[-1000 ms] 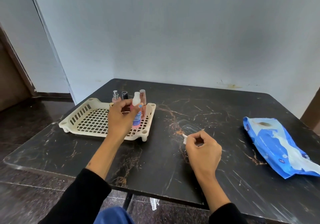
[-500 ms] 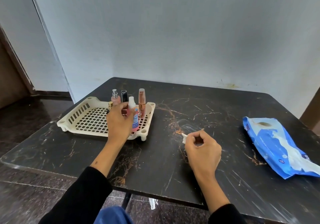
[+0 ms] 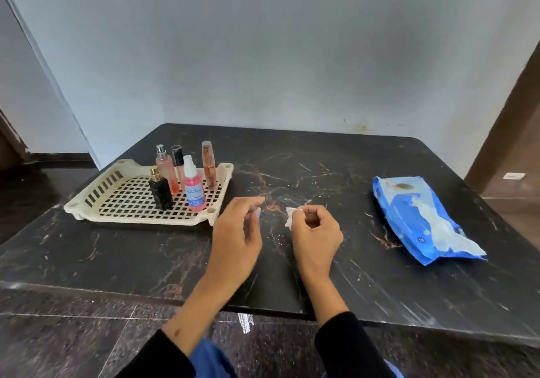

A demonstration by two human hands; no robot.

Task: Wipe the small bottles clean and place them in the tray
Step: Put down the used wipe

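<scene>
Black marble-look counter (image 3: 350,260) with brown veining carries everything, largest first. Cream perforated plastic tray (image 3: 96,199) sits at the left. Blue and white crinkled plastic wipes pack (image 3: 420,220) lies flat at the right, well apart from the tray.

Five small bottles stand upright in the tray's right end: clear pink-liquid spray bottle with white nozzle (image 3: 194,190), squat black square bottle with gold cap (image 3: 160,191), slim pink bottle with silver sprayer (image 3: 166,170), thin tube with black cap (image 3: 177,158), tall rose-gold capped tube (image 3: 209,165). No bottle is visible outside the tray, so the task looks near done or done.

Risk, as a judgement: the bottles are packed close on an open grid floor, and the tall thin ones look tippy. A knock from a hand reaching back in, or a nudge to the tray, could topple one into the others.

Left hand (image 3: 236,237) hovers over the counter just right of the tray, fingers loosely curled, holding nothing. Right hand (image 3: 315,231) is curled, pinching a small crumpled white wipe (image 3: 290,217) between thumb and fingers. The hands are near each other, not touching.
</scene>
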